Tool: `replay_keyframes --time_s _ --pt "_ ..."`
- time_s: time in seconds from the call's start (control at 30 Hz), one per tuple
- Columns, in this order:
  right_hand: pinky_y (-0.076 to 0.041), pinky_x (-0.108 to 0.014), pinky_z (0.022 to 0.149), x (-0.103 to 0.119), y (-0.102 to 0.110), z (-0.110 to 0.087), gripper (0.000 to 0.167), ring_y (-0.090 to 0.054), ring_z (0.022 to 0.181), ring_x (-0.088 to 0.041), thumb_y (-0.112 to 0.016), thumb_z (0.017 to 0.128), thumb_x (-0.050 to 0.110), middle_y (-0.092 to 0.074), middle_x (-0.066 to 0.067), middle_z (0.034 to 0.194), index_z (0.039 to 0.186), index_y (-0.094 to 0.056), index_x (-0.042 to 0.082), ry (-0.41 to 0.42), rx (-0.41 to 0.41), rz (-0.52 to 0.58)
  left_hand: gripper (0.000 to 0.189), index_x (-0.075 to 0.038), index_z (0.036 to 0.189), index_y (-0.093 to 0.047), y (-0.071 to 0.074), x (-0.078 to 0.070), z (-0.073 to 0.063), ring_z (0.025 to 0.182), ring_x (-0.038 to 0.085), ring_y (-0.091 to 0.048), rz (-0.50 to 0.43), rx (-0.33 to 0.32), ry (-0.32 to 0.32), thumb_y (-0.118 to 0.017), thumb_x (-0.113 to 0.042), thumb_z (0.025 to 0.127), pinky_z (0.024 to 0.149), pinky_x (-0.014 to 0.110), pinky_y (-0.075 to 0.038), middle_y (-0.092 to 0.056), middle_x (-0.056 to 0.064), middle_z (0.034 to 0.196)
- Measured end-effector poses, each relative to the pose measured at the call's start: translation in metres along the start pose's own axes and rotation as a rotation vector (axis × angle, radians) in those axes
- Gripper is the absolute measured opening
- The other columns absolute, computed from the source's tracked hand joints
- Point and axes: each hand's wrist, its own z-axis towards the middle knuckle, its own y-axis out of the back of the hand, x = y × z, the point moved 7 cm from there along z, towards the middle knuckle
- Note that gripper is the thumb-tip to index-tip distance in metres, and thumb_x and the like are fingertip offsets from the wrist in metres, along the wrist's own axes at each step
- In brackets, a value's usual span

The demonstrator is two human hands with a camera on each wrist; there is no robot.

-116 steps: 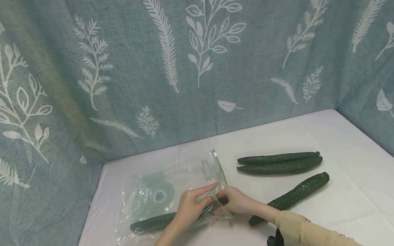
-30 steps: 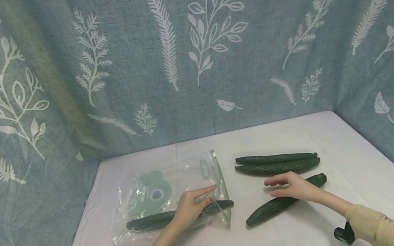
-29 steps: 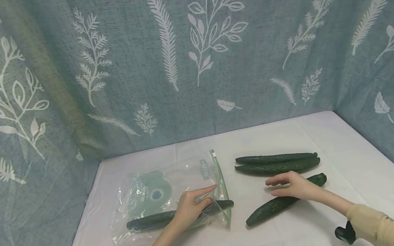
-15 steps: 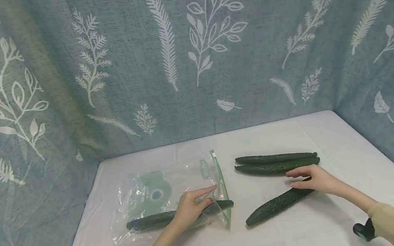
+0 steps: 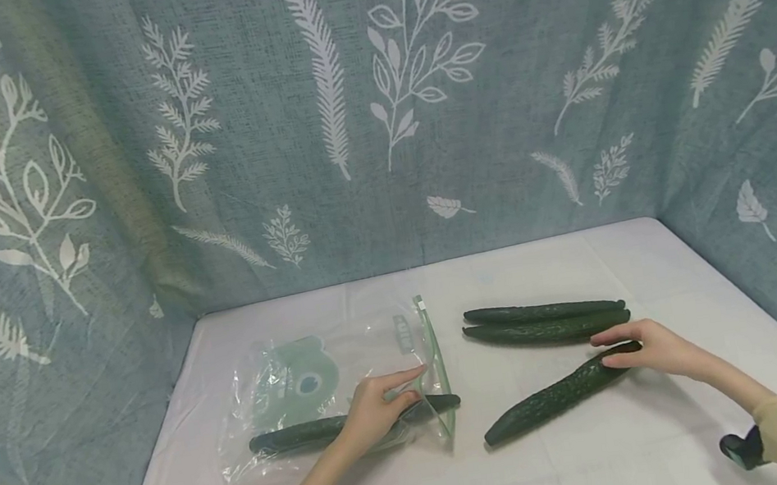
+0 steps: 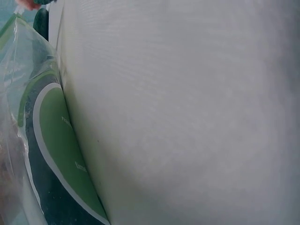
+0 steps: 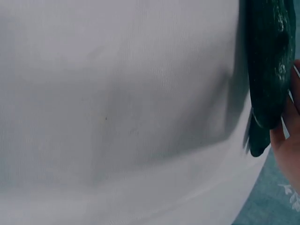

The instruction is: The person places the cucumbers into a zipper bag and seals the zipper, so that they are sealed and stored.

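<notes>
A clear zip bag (image 5: 364, 333) with a green zip edge and a green printed patch lies on the left. My left hand (image 5: 371, 412) holds its mouth, thumb and forefinger at the lifted film. One cucumber (image 5: 296, 436) lies mostly inside the bag, its tip past the zip edge. On the right a bumpy cucumber (image 5: 553, 403) lies slanted on the cloth. My right hand (image 5: 653, 350) is over its far end, forefinger beyond it and thumb overlapping its top. In the right wrist view, fingers (image 7: 288, 150) show beside the cucumber (image 7: 268, 56).
Two more cucumbers (image 5: 546, 330) lie side by side behind the slanted one. A white cloth (image 5: 512, 482) covers the table. Patterned blue-green curtains (image 5: 370, 220) stand behind it and at both sides.
My right hand has left the bagged cucumber and moved right along the slanted one to its far end. The bagged cucumber's tip now shows past the zip edge. My left hand has stayed put.
</notes>
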Motion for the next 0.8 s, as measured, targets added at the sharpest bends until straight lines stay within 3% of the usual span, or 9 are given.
replay_keyframes --time_s 0.3,0.53,0.8 --pt "-0.05 -0.027 0.084 0.0 0.0 -0.003 0.047 -0.058 0.11 -0.037 -0.071 0.083 0.032 -0.066 -0.017 0.118 0.119 -0.064 0.003 0.039 0.076 -0.015 0.038 -0.018 0.122 -0.065 0.0 0.0 -0.001 0.037 -0.003 -0.025 -0.002 -0.003 -0.002 -0.068 -0.02 0.084 0.045 0.016 -0.037 -0.067 0.009 0.119" --pt "-0.05 -0.03 0.086 -0.011 -0.007 0.0 0.05 -0.06 0.109 -0.032 -0.074 0.08 0.037 -0.067 -0.016 0.116 0.117 -0.066 0.005 0.09 0.085 -0.048 0.038 -0.018 0.122 -0.065 -0.002 0.0 -0.004 0.036 -0.002 -0.026 -0.004 -0.009 0.004 -0.068 -0.018 0.084 0.043 0.015 -0.035 -0.068 0.007 0.117" --pt "-0.048 -0.02 0.084 -0.024 -0.012 -0.003 0.053 -0.052 0.111 0.003 -0.074 0.079 0.037 -0.064 -0.02 0.12 0.121 -0.064 0.005 0.109 0.11 -0.003 0.037 -0.019 0.121 -0.065 -0.007 0.0 -0.005 0.04 -0.003 -0.03 0.009 -0.027 -0.008 -0.068 -0.021 0.084 0.053 0.018 -0.042 -0.066 0.009 0.12"
